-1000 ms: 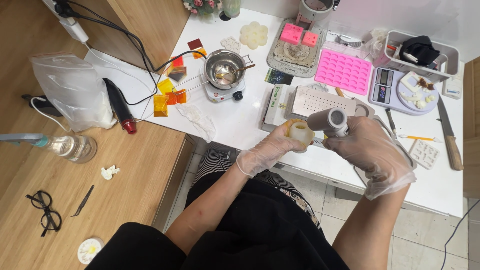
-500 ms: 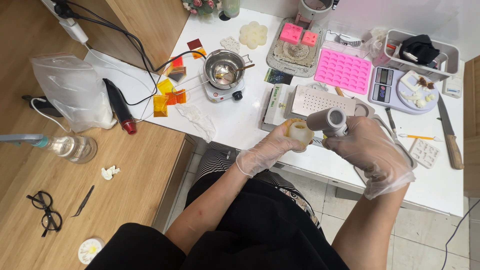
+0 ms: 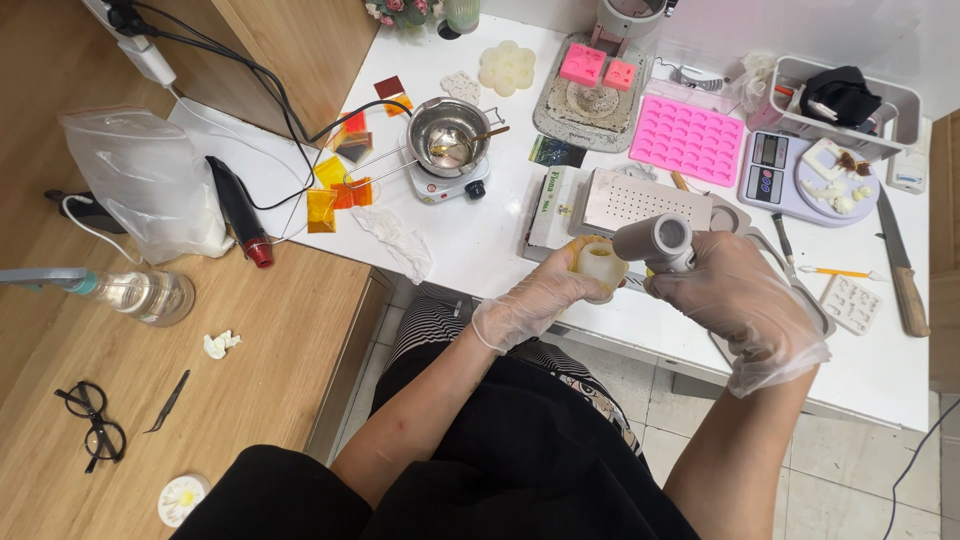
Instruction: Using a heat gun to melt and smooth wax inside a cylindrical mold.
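My left hand (image 3: 530,300), in a clear glove, is closed around a small pale yellow mould (image 3: 600,266), held just off the near edge of the white desk (image 3: 480,240). My right hand (image 3: 735,300), also gloved, grips a grey cylindrical tool (image 3: 655,240), its round end turned up toward the camera and its body just beside the mould.

Step in hand, as I judge it: working the mould with the tool, both held above my lap rather than resting on the desk. The next move calls for a steady left grip and a square alignment of tool to mould opening.

Hard to make out: whether tool and mould touch; my right fingers cover the tool's lower part. The mould's contents cannot be told. A perforated metal box (image 3: 645,200) sits behind both hands, partly hidden.
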